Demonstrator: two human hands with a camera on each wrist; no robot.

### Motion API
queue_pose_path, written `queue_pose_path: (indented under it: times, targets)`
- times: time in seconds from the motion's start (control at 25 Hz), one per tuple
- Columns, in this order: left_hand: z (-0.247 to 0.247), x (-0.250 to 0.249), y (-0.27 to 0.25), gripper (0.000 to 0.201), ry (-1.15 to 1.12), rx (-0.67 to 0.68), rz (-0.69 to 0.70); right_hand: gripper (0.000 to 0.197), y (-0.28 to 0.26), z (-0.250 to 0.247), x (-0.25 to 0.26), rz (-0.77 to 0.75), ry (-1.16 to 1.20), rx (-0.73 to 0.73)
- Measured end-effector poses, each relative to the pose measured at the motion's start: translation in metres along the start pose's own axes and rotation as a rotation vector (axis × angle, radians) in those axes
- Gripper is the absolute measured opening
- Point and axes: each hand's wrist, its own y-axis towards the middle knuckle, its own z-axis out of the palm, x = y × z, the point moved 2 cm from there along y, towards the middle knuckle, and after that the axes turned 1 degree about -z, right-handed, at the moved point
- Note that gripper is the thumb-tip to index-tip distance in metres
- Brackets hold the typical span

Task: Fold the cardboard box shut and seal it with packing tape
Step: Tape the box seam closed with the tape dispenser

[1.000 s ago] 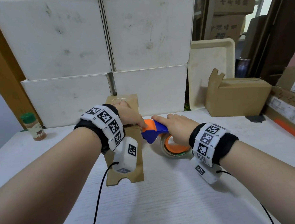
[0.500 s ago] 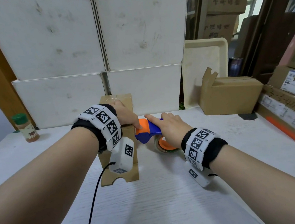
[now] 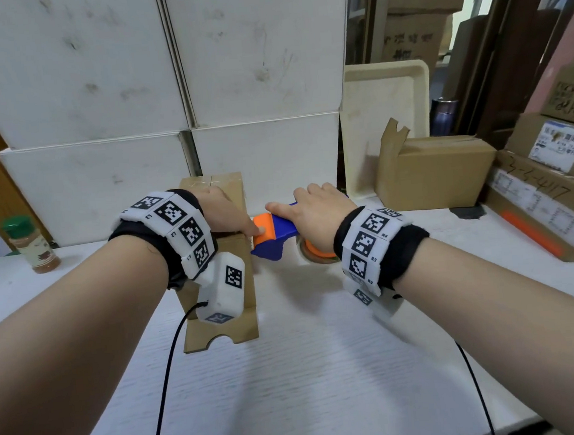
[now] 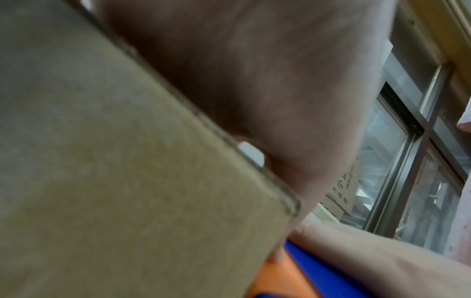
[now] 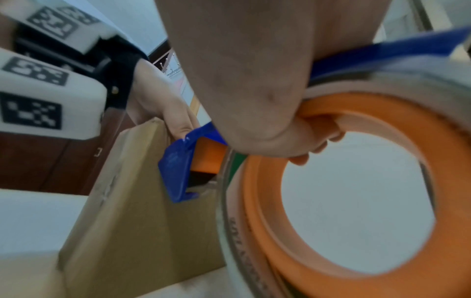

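White table (image 3: 292, 388) — one box (image 3: 232, 194), one dispenser (image 3: 273, 239).

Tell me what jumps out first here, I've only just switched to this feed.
The blue and orange tape dispenser at centre, gripped by the right hand and pressed against the right side of the small cardboard box. The left hand rests on that box's top, with stacked white boxes behind.

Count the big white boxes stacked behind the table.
4 show in the head view: upper left, upper right, lower left, lower right. The top edge of the picture cuts the stack, so more may sit above or behind.
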Motion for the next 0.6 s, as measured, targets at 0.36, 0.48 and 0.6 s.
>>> queue_pose_path:
  times: [0.36, 0.48, 0.6]
  targets:
    - [0.005, -0.003, -0.009, 0.086, 0.058, -0.037, 0.040, 0.038, 0.010, -0.023, 0.039, -0.275, -0.395, 0.133]
    - [0.012, -0.002, -0.010, 0.086, 0.099, -0.085, 0.041, 0.040, 0.013, -0.002, 0.062, -0.354, -0.463, 0.208]
    - [0.011, 0.003, -0.009, 0.092, 0.082, -0.053, 0.042, 0.043, 0.016, -0.005, 0.053, -0.234, -0.391, 0.198]
